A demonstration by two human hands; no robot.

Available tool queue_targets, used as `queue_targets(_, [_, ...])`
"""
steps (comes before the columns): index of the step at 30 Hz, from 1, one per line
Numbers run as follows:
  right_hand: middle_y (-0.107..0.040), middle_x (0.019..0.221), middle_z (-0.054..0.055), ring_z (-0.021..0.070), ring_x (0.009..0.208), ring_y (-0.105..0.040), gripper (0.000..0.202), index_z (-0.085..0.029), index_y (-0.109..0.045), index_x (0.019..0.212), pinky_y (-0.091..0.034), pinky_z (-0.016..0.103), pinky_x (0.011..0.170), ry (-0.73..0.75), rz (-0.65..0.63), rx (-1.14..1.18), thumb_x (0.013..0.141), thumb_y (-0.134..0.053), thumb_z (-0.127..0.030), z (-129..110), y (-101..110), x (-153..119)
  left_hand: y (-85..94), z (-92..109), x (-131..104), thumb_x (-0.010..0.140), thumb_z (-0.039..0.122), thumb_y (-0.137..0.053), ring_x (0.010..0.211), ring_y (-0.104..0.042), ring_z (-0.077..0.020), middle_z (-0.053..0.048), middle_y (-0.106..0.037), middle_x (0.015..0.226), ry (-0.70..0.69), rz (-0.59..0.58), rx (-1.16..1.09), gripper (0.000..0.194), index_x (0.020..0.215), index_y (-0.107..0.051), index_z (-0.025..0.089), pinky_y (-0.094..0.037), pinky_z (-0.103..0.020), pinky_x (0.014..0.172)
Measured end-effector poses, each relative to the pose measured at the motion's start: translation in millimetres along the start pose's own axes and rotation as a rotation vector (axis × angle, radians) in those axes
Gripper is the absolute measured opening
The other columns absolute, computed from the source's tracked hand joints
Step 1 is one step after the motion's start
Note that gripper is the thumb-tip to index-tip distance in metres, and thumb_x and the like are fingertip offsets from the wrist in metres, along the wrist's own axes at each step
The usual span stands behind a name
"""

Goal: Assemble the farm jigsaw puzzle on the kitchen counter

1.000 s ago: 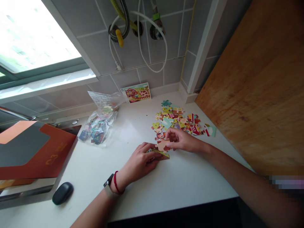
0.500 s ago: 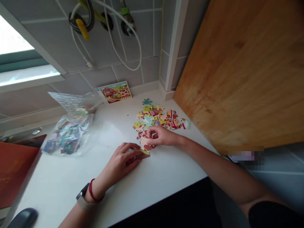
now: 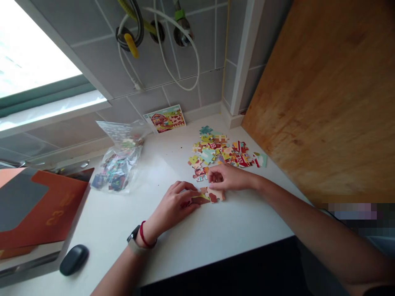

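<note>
My left hand, with a watch and a red cord at its wrist, curls over a green and brown puzzle piece on the table, covering part of it. Right against that piece lies a pink puzzle piece with brown patches. The bent fingers of my right hand are closed at its upper edge. Beyond my right hand is a spread pile of loose puzzle pieces, some overlapping. A picture card of a red barn and a cow leans against the wall.
Clear plastic bags with more puzzle pieces stand at the left. A dark computer mouse and an orange folder lie farther left. A wooden panel borders the white table on the right. Cables hang on the wall.
My right hand has lowered the pink piece from mid-air to the table, beside the piece under my left hand. The view has shifted left, bringing more of the mouse and folder in.
</note>
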State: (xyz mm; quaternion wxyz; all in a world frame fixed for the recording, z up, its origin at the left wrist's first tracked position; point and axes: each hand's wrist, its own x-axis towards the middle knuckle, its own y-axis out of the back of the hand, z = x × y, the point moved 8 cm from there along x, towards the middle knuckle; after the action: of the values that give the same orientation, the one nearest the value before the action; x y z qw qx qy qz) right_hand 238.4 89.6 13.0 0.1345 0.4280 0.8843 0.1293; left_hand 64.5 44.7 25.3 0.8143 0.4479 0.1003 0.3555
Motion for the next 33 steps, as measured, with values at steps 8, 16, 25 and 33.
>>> queue_targets(8, [-0.067,0.070,-0.001,0.0140,0.065,-0.059,0.012,-0.018,-0.073,0.084,-0.042,0.025,0.062,-0.020,0.017,-0.138,0.083,-0.076,-0.029,1,6,1,0.3,0,0,0.100,0.032,-0.071,0.106,-0.062,-0.0235,-0.007,-0.067,0.120,0.006,0.001,-0.015,0.025,0.124,-0.073,0.030,-0.053,-0.042,0.095])
queue_targets(16, [-0.074,0.082,0.002,0.0161,0.075,-0.064,0.004,-0.019,-0.077,0.087,-0.043,0.027,0.069,0.029,0.031,-0.344,0.085,-0.074,-0.021,-5,0,1,-0.5,-2,-1,0.099,0.034,-0.072,0.104,-0.063,-0.0242,-0.009,-0.067,0.118,0.001,0.006,0.002,0.025,0.123,-0.074,0.028,-0.054,-0.041,0.092])
queue_targets(25, [-0.071,0.081,0.002,0.0170,0.076,-0.061,0.003,-0.019,-0.076,0.084,-0.040,0.028,0.069,0.063,0.041,-0.427,0.087,-0.074,-0.020,-12,-4,0,0.1,-1,0,0.098,0.032,-0.073,0.104,-0.062,-0.0237,-0.008,-0.067,0.117,-0.012,0.012,-0.004,0.024,0.122,-0.074,0.028,-0.054,-0.040,0.091])
queue_targets(33, [-0.069,0.075,0.001,0.0142,0.064,-0.059,0.034,-0.019,-0.078,0.116,-0.045,0.026,0.059,-0.023,0.203,-0.018,0.091,-0.070,-0.041,-4,27,-3,3.6,2,1,0.098,0.030,-0.074,0.106,-0.063,-0.0219,-0.006,-0.066,0.117,-0.013,0.000,-0.046,0.029,0.127,-0.074,0.034,-0.052,-0.038,0.096])
